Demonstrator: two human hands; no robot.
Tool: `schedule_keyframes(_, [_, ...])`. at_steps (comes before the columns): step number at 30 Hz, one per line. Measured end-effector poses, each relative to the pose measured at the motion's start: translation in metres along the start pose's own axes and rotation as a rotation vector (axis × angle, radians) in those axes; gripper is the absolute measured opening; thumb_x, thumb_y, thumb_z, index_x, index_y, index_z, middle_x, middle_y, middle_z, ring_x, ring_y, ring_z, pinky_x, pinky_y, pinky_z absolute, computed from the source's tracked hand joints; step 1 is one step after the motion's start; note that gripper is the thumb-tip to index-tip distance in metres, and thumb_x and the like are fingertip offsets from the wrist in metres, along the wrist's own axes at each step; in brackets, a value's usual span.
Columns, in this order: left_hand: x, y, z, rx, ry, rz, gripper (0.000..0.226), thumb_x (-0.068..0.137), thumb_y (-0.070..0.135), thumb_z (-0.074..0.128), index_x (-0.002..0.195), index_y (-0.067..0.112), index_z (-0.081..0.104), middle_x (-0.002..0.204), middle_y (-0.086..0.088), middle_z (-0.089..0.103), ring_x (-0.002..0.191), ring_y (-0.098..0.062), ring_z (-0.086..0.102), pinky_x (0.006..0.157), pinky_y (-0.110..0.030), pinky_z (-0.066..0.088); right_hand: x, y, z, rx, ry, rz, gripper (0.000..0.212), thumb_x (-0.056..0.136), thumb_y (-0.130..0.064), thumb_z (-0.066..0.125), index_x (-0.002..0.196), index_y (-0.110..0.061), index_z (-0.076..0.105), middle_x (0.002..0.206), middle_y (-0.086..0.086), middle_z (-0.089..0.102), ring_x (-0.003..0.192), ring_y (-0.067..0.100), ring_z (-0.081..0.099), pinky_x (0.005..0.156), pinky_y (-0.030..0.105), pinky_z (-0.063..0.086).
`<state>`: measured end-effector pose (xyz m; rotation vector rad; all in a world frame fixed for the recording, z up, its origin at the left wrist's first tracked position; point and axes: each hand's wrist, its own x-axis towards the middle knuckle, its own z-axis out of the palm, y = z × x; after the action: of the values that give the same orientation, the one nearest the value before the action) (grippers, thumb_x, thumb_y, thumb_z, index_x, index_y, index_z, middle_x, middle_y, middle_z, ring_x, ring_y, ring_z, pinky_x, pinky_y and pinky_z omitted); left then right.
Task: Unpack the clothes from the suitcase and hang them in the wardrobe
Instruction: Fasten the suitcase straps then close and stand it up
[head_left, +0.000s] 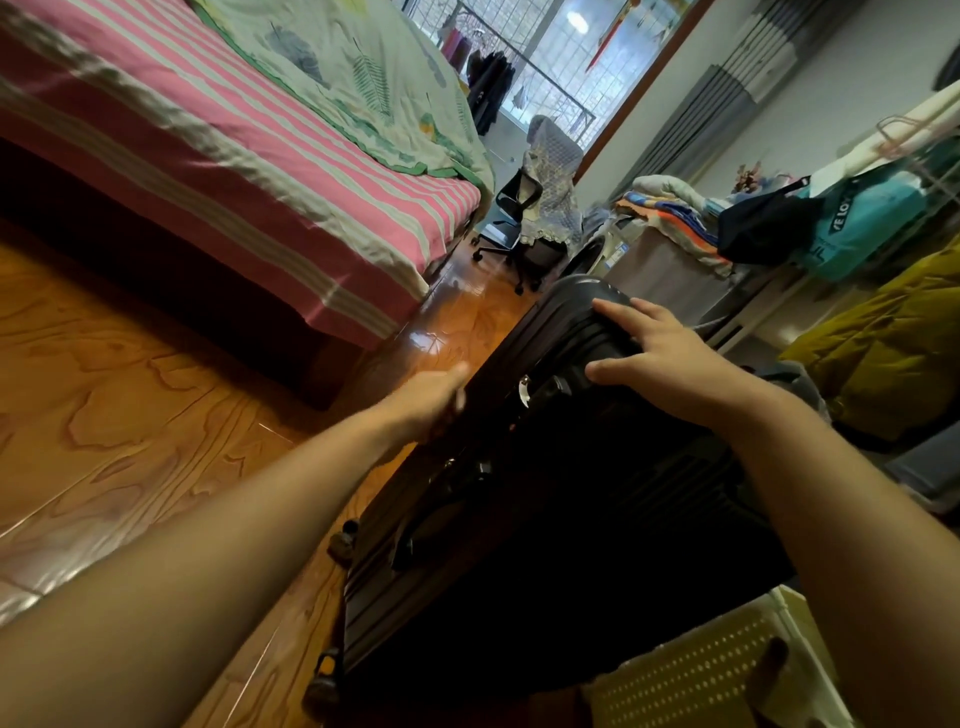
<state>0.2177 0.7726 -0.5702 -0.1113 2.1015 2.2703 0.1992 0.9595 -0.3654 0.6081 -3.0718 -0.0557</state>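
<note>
Both hands, left hand (434, 397) and right hand (657, 353), on closed black suitcase (545, 499).

Black hard-shell suitcase (561, 493): looks like moulded plastic, ribbed surface, semi-matt with a dull sheen; small shiny metal-looking zip pull (524, 391) on its side. Orange-brown wooden floor (130, 395) left of the suitcase: bold grain, smooth, highly glossy, reflects window light. Pink-and-white striped cotton-like bedsheet (249, 171) beyond the floor: matt woven cloth, wrinkled. Pale green leaf-print quilt (363, 83) on top of it: soft matt fabric. Cream perforated plastic basket (696, 670) at the suitcase's near end: smooth, slight sheen. Mustard-yellow padded jacket (893, 343) right of the suitcase: puffy cloth with faint sheen. Teal carrier bag (862, 223) above the jacket: slick, glossy.
</note>
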Motion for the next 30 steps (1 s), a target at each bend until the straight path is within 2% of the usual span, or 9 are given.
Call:
schedule_keyframes(2, [0.003,-0.044,-0.004,0.095,0.042,-0.122,0.017,0.103,0.017,0.043,0.112,0.017,0.058,0.11,-0.009,0.058,0.088,-0.021,0.056,0.07,-0.033,0.046,0.001,-0.002,0.001,0.007,0.017,0.008,0.095,0.061,-0.066,0.06,0.149,-0.055,0.026,0.165,-0.002,0.013,0.15,0.034,0.016,0.121,0.049,0.021])
schedule_keyframes(4, [0.004,-0.081,0.005,0.145,-0.089,-0.198,0.045,0.1,0.004,0.047,0.142,0.02,0.048,0.137,-0.007,0.05,0.113,-0.023,0.057,0.084,-0.032,0.051,0.0,-0.002,0.002,0.014,0.017,0.004,0.095,0.062,-0.065,0.06,0.149,-0.055,0.026,0.165,-0.001,0.013,0.15,0.034,0.017,0.121,0.049,0.021])
schedule_keyframes(7, [0.007,-0.103,0.02,0.227,-0.02,-0.089,0.036,0.101,0.016,0.056,0.137,0.019,0.056,0.138,-0.003,0.055,0.123,-0.018,0.054,0.101,-0.032,0.046,-0.001,-0.001,0.001,0.011,0.018,-0.001,0.089,0.069,-0.06,0.065,0.149,-0.055,0.026,0.165,-0.002,0.013,0.15,0.035,0.016,0.12,0.05,0.022])
schedule_keyframes(12, [0.008,-0.097,0.025,0.319,0.109,0.024,0.005,0.095,0.022,0.066,0.092,0.022,0.063,0.101,0.004,0.061,0.102,-0.014,0.058,0.09,-0.032,0.048,-0.003,-0.002,0.001,-0.004,0.024,0.005,0.086,0.074,-0.057,0.069,0.15,-0.054,0.027,0.165,-0.002,0.013,0.149,0.036,0.018,0.12,0.049,0.024])
schedule_keyframes(18, [-0.003,-0.071,0.005,0.275,-0.227,-0.137,0.022,0.105,0.028,0.05,0.111,0.016,0.067,0.102,-0.002,0.062,0.084,-0.013,0.057,0.073,-0.027,0.046,-0.003,-0.005,0.0,0.005,0.023,0.009,0.085,0.075,-0.056,0.069,0.15,-0.053,0.027,0.165,-0.001,0.013,0.149,0.034,0.016,0.119,0.048,0.023])
schedule_keyframes(20, [-0.003,-0.059,0.004,0.308,-0.183,-0.119,0.021,0.104,0.023,0.051,0.107,0.012,0.068,0.096,-0.001,0.062,0.082,-0.011,0.057,0.073,-0.026,0.045,-0.005,-0.006,0.0,-0.003,0.027,0.013,0.082,0.081,-0.051,0.07,0.15,-0.053,0.027,0.165,-0.002,0.013,0.149,0.034,0.016,0.118,0.047,0.022])
schedule_keyframes(23, [0.002,-0.043,0.002,0.113,-0.135,-0.212,0.022,0.102,0.015,0.046,0.104,0.008,0.067,0.087,-0.006,0.063,0.075,-0.016,0.058,0.069,-0.028,0.047,-0.004,-0.007,-0.001,0.0,0.032,0.014,0.081,0.082,-0.05,0.07,0.15,-0.053,0.027,0.165,-0.002,0.013,0.149,0.035,0.017,0.119,0.048,0.023])
schedule_keyframes(26, [0.004,-0.032,-0.001,-0.028,-0.119,-0.288,0.019,0.1,0.009,0.044,0.099,0.005,0.063,0.075,-0.007,0.062,0.054,-0.012,0.058,0.052,-0.024,0.047,-0.001,-0.009,0.0,0.008,0.033,0.002,0.082,0.08,-0.051,0.071,0.149,-0.054,0.028,0.165,-0.002,0.014,0.149,0.034,0.018,0.12,0.048,0.024])
schedule_keyframes(30, [0.006,-0.027,0.006,0.155,-0.131,-0.209,0.024,0.1,0.005,0.044,0.094,0.004,0.067,0.072,-0.005,0.059,0.05,-0.011,0.053,0.045,-0.021,0.041,0.002,-0.013,0.0,0.006,0.046,-0.013,0.082,0.08,-0.051,0.07,0.15,-0.053,0.028,0.165,-0.002,0.013,0.149,0.035,0.018,0.12,0.047,0.024])
